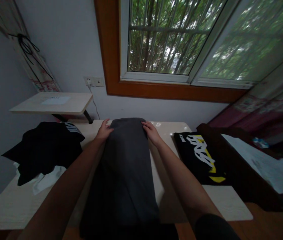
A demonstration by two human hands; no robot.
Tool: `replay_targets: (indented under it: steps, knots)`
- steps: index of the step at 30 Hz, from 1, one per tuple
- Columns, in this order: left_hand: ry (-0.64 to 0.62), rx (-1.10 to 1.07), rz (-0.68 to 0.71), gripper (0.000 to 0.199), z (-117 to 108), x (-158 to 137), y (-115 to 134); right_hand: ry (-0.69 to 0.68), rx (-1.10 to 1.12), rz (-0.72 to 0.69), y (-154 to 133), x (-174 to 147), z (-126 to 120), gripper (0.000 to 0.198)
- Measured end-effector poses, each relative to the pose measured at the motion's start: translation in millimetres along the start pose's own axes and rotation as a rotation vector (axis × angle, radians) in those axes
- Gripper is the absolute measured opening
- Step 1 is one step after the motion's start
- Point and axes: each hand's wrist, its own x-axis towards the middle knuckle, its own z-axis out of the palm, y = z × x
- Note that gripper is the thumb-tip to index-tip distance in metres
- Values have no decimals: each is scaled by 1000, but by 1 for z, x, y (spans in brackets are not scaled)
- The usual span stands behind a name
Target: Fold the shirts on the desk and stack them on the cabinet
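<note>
On the middle of the bench (223,200), touching both far corners of the grey cloth (130,160) with left hand (103,131) and right hand (151,132), perhaps to keep this end flat; cannot tell whether pinching.

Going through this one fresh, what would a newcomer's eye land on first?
Probably the bright window at the top, with greenery behind it. Then the long dark grey cloth down the middle of the table, the left hand and right hand at its far corners. To the right, a folded black garment stands out for its white and yellow print.
</note>
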Motion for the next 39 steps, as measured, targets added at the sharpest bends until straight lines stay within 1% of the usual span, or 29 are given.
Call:
replay_targets:
  steps: [3, 8, 11, 13, 16, 19, 23, 26, 27, 29, 32, 34, 36, 39]
  knots:
    - [25, 9, 11, 84, 14, 15, 11, 32, -29, 6, 2, 23, -7, 37]
    - [128, 200, 56, 71, 29, 31, 26, 45, -70, 66, 5, 60, -6, 43]
    - [144, 275, 36, 69, 31, 31, 26, 18, -91, 118, 7, 70, -1, 47]
    - [126, 315, 8, 70, 29, 27, 22, -18, -103, 156, 10, 67, 3, 48]
    - [85, 386, -27, 73, 21, 16, 14, -71, -117, 205, 14, 50, 6, 52]
    - [57, 461, -42, 74, 9, 2, 9, -92, -125, 230, 14, 23, 2, 53]
    - [-3, 548, -36, 78, -11, -30, 8, -132, -87, 253, 8, -22, -10, 49]
    - [-153, 670, 7, 79, -25, -64, 9, -206, -1, 305, 0, -64, -19, 43]
    - [-219, 680, 8, 79, -29, -76, 9, -235, 32, 328, -3, -79, -21, 41]
    - [-287, 682, 10, 75, -35, -96, 8, -295, 89, 379, -9, -107, -23, 40]
    - [-284, 659, 32, 57, -38, -113, 5, -313, 135, 412, -16, -140, -23, 42]
    - [-263, 635, 44, 48, -37, -116, 2, -274, 116, 400, -17, -152, -21, 42]
    - [-247, 619, 54, 43, -34, -114, 0, -212, 104, 394, -17, -156, -18, 43]
    - [-216, 611, 55, 39, -29, -108, 0, -146, 174, 426, -14, -151, -14, 46]
